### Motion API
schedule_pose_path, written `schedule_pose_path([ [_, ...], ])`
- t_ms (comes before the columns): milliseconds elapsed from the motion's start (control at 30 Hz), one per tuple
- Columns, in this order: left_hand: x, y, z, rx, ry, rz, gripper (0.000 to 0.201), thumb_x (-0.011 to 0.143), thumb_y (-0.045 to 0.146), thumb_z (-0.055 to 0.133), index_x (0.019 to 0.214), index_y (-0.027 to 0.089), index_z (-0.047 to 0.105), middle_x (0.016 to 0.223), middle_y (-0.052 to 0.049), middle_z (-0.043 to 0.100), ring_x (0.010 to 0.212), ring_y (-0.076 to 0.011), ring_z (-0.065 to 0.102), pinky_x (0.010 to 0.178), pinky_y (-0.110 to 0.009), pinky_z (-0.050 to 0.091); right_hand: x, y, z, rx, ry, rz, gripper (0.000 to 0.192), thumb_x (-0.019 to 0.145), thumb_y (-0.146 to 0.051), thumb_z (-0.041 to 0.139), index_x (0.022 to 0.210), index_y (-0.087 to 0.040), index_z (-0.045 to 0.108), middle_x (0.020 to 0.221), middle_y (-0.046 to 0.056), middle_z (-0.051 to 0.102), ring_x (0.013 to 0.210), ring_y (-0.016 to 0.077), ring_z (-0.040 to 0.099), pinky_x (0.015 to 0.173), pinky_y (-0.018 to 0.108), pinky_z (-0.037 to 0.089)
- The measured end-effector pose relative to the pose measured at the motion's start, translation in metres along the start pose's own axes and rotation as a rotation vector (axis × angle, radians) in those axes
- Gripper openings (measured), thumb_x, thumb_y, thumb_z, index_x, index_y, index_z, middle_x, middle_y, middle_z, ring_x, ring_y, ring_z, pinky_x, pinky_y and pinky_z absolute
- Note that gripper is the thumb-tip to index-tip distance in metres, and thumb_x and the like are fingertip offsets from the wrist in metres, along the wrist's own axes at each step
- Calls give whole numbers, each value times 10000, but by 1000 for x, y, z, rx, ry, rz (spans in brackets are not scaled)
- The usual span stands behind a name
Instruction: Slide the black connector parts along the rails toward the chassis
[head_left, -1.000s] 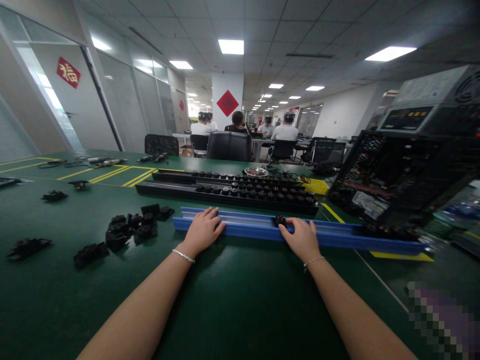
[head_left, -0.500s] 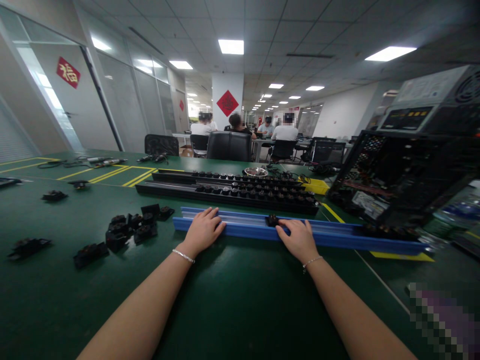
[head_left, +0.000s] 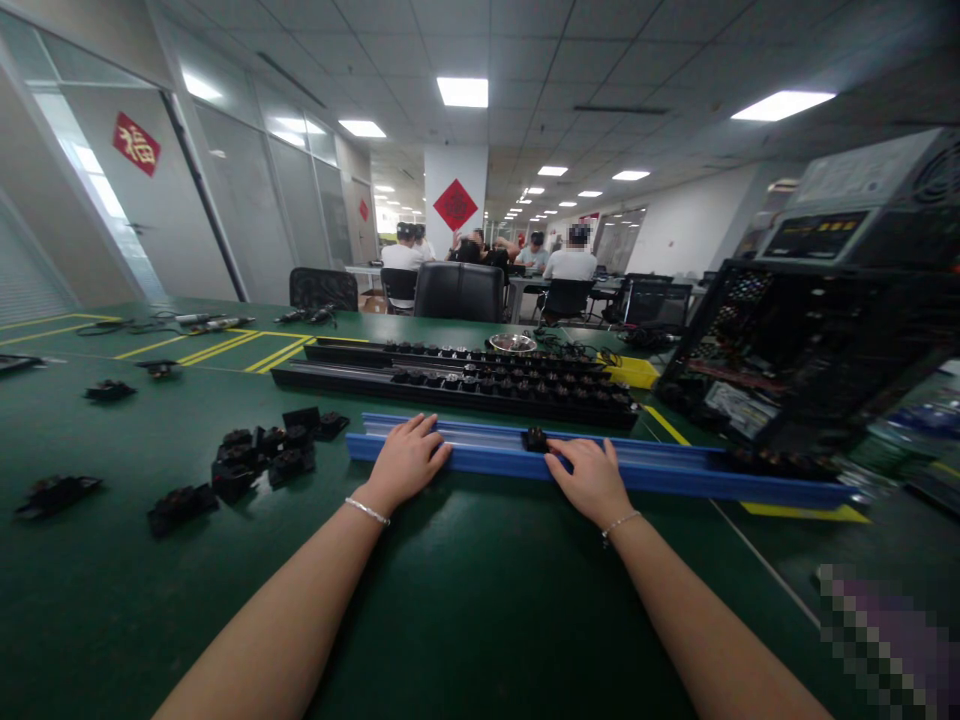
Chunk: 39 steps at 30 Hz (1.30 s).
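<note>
**Sliding a black component along the blue rail**

I keep my left hand [head_left: 409, 462] pressed flat, palm down and fingers spread, on the near lip of the blue rail [head_left: 675, 470] so the rail cannot skate on the green mat [head_left: 465, 600]. My right hand [head_left: 592, 478] lies open over the channel, fingertips touching the small black component [head_left: 535, 438] that sits in the groove between my two hands. Light, even fingertip pressure along the channel should keep the piece from tilting or jamming. Both forearms reach forward, wrists low. Loose black parts [head_left: 262, 455] lie left of my left hand; the filled black rails [head_left: 450, 385] lie beyond both hands.
</note>
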<state>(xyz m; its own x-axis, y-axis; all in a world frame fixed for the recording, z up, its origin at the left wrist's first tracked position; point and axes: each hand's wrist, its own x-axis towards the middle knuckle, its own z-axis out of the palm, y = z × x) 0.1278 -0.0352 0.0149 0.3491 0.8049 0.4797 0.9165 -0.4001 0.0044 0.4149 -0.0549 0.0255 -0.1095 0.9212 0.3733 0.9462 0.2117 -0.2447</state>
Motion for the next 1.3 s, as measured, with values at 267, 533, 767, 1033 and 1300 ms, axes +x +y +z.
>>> schedule_pose_path([
  [267,0,1,-1,-8,7,-1,389,889,437,353,908,218,674,1286,-86,547,1218,-268,459,985,-453,389,-1,-6,-1,-17,-70,-25,434,878,-469,338,1170,-256,578,1161,47,611,1135,223,475,1058,578,89],
  [533,0,1,-1,-38,11,-12,375,884,438,362,906,228,673,1283,-73,551,1222,-262,455,993,-452,381,0,-5,2,-42,-82,-37,437,879,-461,341,1196,-250,556,1173,53,605,1144,224,466,1057,585,71],
  [767,0,1,-1,-7,6,-1,379,888,426,359,905,220,676,1286,-84,547,1220,-265,457,984,-445,390,-1,-6,3,-55,-77,-49,439,880,-464,343,1206,-251,545,1163,61,609,1144,223,465,1053,589,66],
  [1033,0,2,-1,-30,6,-10,381,887,434,357,905,223,674,1289,-82,546,1223,-267,454,984,-456,387,-1,-9,2,-59,-101,-70,449,881,-468,333,1222,-252,531,1177,62,601,1142,230,464,1048,597,59],
  [1300,1,1,0,-74,22,-23,355,873,429,388,891,230,682,1282,-70,552,1224,-266,451,997,-463,378,-2,-13,4,-71,-96,-87,446,879,-453,342,1236,-249,514,1182,65,596,1142,229,464,1051,591,62],
])
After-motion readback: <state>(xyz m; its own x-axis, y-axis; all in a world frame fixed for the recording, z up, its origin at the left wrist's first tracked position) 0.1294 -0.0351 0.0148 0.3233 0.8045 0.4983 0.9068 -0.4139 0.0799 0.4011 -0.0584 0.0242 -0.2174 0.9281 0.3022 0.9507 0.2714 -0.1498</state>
